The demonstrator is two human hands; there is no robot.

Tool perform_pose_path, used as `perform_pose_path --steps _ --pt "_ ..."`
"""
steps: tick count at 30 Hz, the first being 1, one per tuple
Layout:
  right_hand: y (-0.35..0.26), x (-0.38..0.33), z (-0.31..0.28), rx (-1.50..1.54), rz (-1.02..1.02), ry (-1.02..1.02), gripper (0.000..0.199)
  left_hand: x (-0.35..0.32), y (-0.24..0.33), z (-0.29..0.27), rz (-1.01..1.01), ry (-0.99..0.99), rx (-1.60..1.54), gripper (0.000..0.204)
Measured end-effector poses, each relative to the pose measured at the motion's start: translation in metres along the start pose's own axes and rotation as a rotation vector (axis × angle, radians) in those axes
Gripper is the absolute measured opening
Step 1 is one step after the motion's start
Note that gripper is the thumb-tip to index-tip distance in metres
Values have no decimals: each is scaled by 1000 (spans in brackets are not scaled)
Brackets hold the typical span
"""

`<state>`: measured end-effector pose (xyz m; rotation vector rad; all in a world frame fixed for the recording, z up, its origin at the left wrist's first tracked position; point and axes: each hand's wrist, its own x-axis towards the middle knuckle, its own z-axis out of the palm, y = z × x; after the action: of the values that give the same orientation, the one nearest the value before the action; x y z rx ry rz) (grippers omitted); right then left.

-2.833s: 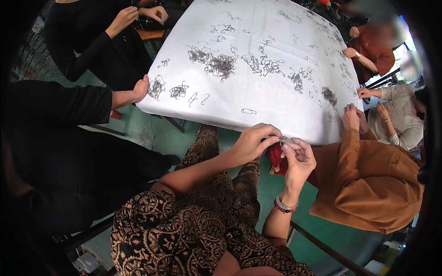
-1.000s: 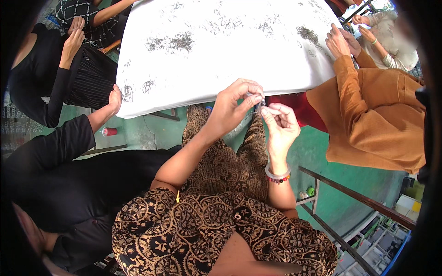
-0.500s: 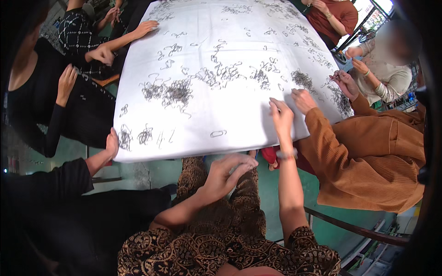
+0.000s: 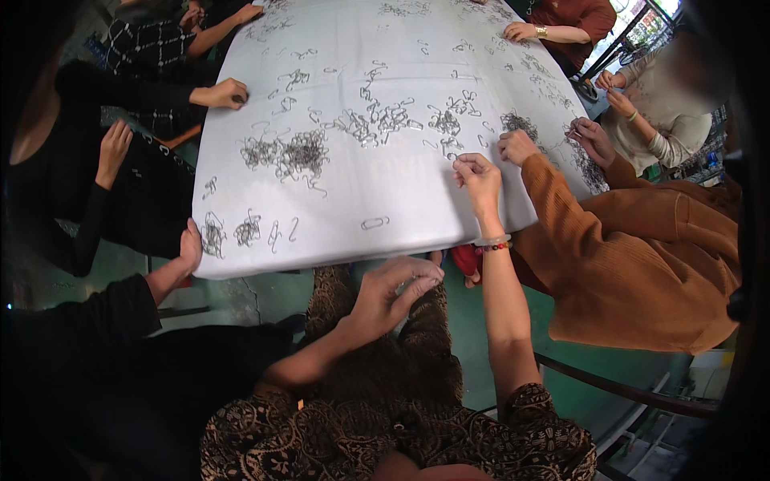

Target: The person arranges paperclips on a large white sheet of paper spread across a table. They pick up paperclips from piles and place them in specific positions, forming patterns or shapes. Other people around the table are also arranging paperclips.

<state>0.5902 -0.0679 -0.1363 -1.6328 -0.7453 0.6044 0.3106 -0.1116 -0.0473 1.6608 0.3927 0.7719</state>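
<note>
Small bent wire hooks [image 4: 385, 120] lie scattered and heaped over a white-covered table [image 4: 401, 188]. My right hand [image 4: 481, 184] is above the near right part of the cloth, thumb and fingers closed in a pinch. Its fingertips are beside a few loose hooks [image 4: 451, 146]; whether a hook is between them I cannot make out. Just off the table's near edge, over my lap, my left hand [image 4: 393, 297] has its thumb and fingertips pressed together. Anything in that pinch is too small to tell.
Dense hook piles [image 4: 301, 152] lie left of centre, with smaller ones [image 4: 212, 232] by the near left corner. Close on my right, a co-worker's hand [image 4: 520, 147] in a brown sleeve reaches over the cloth. Another person's hand [image 4: 190, 247] rests against the left corner.
My right hand has moved slightly up and left, toward the loose hooks. My left hand stays pinched nearly in place. A co-worker at the left has brought a hand to the table edge.
</note>
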Motion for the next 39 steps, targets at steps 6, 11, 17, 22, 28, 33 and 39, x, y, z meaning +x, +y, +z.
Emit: perform_pose_path --steps 6,11,17,22,28,33,39 --pt "-85 -104 -12 166 -83 -119 15 -7 0 10 21 49 58 14" --pt "-148 -186 -44 186 -125 -418 17 -10 4 12 -102 40 39 13" --pt "-168 -201 -43 -313 -530 -341 13 -8 7 15 113 -14 107 13" --pt "-167 -206 -39 -373 -608 -261 16 -15 1 14 57 -43 61 19" --pt "-158 -201 -34 -259 -512 -287 25 -1 -32 -33 20 146 200 31" --pt "-147 -198 -32 -225 -454 -307 29 52 -108 -154 -61 139 1096 18" --pt "-135 -199 -28 -37 -188 -122 14 57 -119 -159 37 49 1299 15"
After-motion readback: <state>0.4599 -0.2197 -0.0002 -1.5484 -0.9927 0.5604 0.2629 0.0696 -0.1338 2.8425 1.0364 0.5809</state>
